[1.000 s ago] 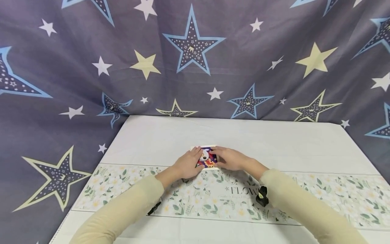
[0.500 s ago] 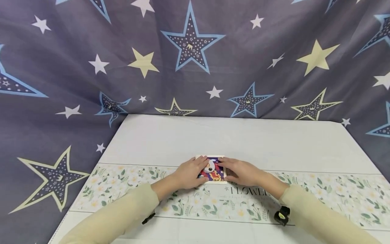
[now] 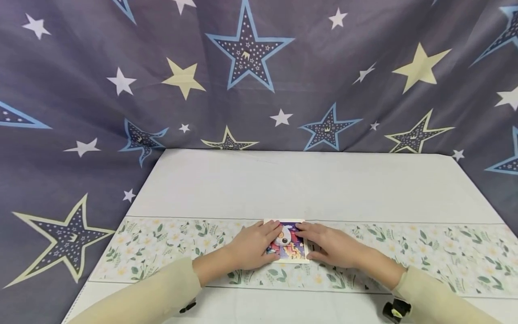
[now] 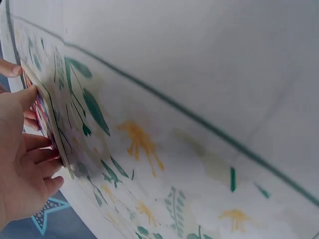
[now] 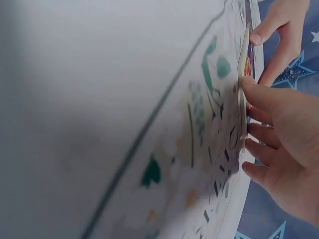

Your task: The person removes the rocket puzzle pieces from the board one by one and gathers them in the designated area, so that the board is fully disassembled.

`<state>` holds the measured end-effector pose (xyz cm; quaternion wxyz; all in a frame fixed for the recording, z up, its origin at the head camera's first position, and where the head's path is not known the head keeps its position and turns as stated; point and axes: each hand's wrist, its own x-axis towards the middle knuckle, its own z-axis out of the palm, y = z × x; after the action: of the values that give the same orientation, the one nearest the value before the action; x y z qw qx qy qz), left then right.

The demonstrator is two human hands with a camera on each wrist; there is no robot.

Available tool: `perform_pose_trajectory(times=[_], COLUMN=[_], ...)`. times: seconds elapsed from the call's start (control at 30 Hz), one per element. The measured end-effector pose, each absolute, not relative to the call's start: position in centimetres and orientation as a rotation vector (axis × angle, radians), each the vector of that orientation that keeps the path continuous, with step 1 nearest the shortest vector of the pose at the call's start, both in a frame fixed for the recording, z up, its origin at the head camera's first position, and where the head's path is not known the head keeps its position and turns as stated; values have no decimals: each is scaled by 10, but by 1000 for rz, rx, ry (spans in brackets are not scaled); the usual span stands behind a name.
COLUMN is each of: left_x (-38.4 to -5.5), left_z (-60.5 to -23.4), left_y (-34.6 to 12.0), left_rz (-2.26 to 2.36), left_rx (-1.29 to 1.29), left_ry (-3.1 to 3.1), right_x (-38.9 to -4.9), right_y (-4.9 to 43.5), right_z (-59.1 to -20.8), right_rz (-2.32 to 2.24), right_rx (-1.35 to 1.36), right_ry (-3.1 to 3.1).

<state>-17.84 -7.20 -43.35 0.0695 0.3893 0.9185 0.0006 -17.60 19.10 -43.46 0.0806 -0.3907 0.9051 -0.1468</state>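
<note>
Between both hands is a small square picture board [image 3: 292, 245] with a pale rim and a white cartoon animal on purple and red. My left hand [image 3: 252, 246] grips its left side, fingers over the top and thumb at the near edge. On the right side, my right hand [image 3: 336, 245] holds it with the thumb near the front corner and a finger over the far part. The left wrist view shows the board's thin edge [image 4: 56, 125] against the thumb and bent fingers. The board's left part is covered by fingers.
A white tablecloth [image 3: 307, 184] with a floral band [image 3: 162, 243] covers the table. Dark curtains [image 3: 283, 135] with stars hang behind and at the left. A black wrist device [image 3: 396, 310] sits under the right sleeve.
Both hands and the board have moved together toward the near side and slightly right, from the plain white cloth onto the floral band. The head view has tilted slightly.
</note>
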Motion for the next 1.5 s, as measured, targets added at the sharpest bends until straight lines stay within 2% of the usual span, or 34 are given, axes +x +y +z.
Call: perform_pose_trajectory(times=[0.43,0.73,1.5], left_x=[-166,-164,-159], left_z=[-431,-432,-435], left_y=[-75,-79,-77], left_rz=[7,51,127], left_rx=[1209,1220,1517], left_ry=[2763,2740,2574], right_x=[-166,-170,-187], right_y=[190,191,168], right_z=[-432,-431,-432], right_rz=[-428,-536,-556], right_rx=[-1192,-1140,-1058], right_ry=[2704,2778,2910])
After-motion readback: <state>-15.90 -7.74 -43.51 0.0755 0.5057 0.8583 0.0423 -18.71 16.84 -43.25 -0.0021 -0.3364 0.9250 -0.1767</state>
